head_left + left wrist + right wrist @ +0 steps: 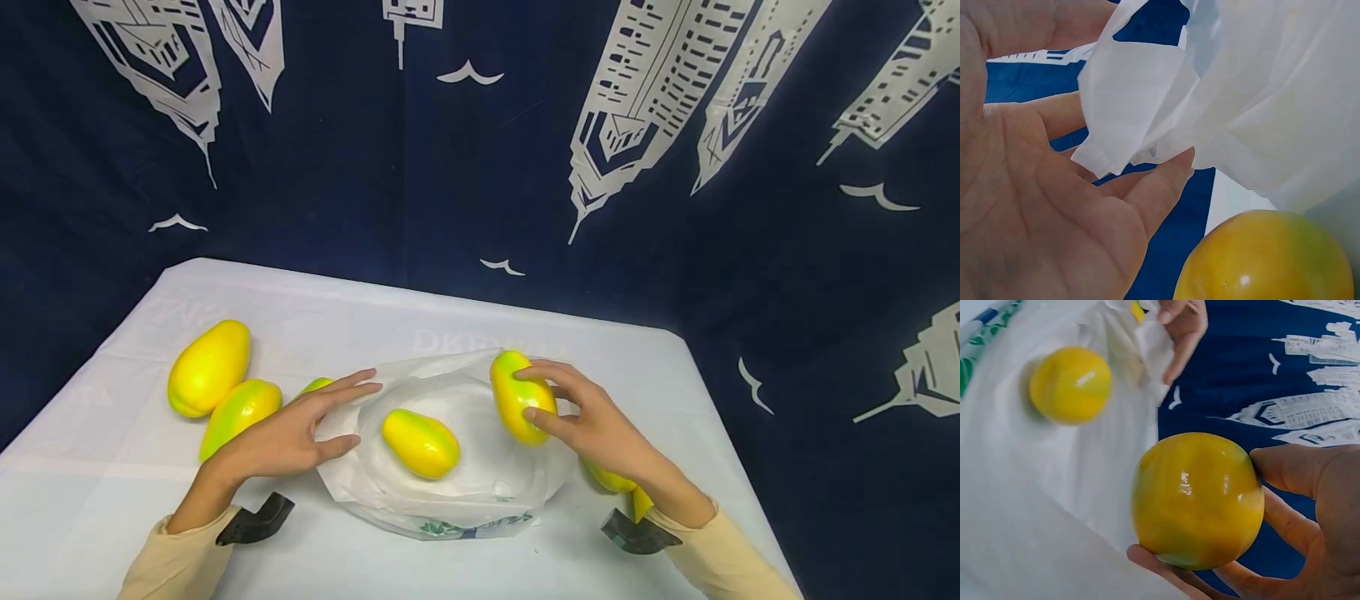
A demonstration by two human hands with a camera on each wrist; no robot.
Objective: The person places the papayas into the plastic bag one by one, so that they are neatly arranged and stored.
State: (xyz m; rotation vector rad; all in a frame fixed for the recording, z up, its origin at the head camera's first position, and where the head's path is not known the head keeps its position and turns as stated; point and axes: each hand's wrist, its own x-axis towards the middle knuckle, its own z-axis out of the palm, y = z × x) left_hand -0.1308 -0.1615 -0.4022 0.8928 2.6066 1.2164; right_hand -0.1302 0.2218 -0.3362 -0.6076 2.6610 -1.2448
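Observation:
A yellow-green mango (522,402) is held in my right hand (611,429), thumb on one side and fingers on the other, above the right part of a white plastic bag (480,479). The bag lies with its mouth spread wide. Inside it rests another mango (422,444), also seen in the right wrist view. My left hand (288,429) is at the bag's left rim, fingers extended and spread. In the left wrist view the bag's edge (1125,94) lies against those fingers, and no firm grip shows.
Two mangoes, one larger (210,369) and one greener (243,410), lie left of the bag on the white-covered table (82,492). Part of another mango (315,384) shows behind my left hand. Yellow fruit (609,478) lies partly hidden under my right wrist. A dark blue printed curtain (480,183) hangs behind.

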